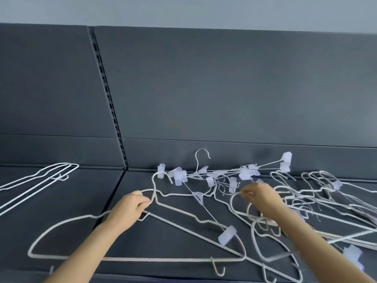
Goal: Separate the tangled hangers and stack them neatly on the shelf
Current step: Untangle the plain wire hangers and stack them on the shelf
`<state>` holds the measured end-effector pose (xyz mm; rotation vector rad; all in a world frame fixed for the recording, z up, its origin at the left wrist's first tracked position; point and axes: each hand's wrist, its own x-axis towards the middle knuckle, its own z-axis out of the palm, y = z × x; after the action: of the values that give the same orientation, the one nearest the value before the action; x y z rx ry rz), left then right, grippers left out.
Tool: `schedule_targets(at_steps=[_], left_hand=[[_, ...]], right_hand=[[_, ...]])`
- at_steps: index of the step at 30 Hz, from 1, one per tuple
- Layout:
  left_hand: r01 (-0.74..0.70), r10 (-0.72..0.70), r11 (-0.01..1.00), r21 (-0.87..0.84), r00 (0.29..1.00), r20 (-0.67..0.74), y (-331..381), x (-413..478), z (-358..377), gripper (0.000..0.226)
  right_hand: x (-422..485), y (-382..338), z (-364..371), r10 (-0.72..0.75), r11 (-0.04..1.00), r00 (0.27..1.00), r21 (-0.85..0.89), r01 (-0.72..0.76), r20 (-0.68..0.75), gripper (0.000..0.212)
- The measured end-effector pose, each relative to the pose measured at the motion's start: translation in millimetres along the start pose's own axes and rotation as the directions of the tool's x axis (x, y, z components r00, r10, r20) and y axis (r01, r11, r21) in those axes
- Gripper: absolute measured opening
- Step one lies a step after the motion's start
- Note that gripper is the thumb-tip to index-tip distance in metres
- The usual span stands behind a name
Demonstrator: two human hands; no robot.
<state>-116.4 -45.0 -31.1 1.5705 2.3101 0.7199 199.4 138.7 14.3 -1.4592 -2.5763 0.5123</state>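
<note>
On the dark shelf (77,203), right of centre, the tangled hangers (318,203) lie in a loose heap: white wire ones to the front and right, clip hangers (224,173) with pale plastic clips against the back panel (204,88). One large white hanger (163,260) lies flat at the front, its hook pointing towards the back. The left hand (130,207) is curled round its neck just below the hook. The right hand (262,198) pinches the hook loop of another white hanger in the heap, thumb and fingertips closed on the wire. A clip hanger's thin rod lies across the large hanger's right shoulder, with one clip (227,234) resting near the lower bar. Whether it is over or threaded through cannot be told. Step in hand, by my reading: parting these two hangers. It would go best with the right hand holding the heap down while the left draws the large hanger leftward and low, tipping it so the rod slides off rather than snags. Pulling hard risks dragging the whole heap. Well apart at far left, a few white hangers (51,173) lie nested together, the likely stack to join.
</note>
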Motion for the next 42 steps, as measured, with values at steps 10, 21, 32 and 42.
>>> schedule_targets(at_steps=[10, 21, 32, 42], left_hand=[[-0.062, 0.044, 0.989, -0.137, 0.99, -0.135, 16.5, -1.8, -19.2, 0.016], [-0.138, 0.135, 0.99, -0.023, 0.985, -0.109, 43.0, 23.9, -25.2, 0.02], [-0.061, 0.06, 0.998, -0.006, 0.995, -0.073, 18.7, 29.2, -3.5, 0.022], [-0.003, 0.01, 0.953, 0.302, 1.0, -0.022, 3.2, 46.8, 23.4, 0.032]], right_hand=[[13.7, -16.5, 7.5, 0.049, 0.995, 0.998, -0.09, -0.051, -0.026, 0.027], [-33.9, -93.0, 28.0, -0.139, 0.98, 0.972, -0.115, 0.162, 0.19, 0.038], [-21.7, -98.6, 38.0, 0.011, 0.993, 0.947, -0.115, 0.028, 0.321, 0.029], [-0.6, -122.1, 50.6, 0.13, 0.94, 0.959, -0.339, -0.039, 0.25, 0.028]])
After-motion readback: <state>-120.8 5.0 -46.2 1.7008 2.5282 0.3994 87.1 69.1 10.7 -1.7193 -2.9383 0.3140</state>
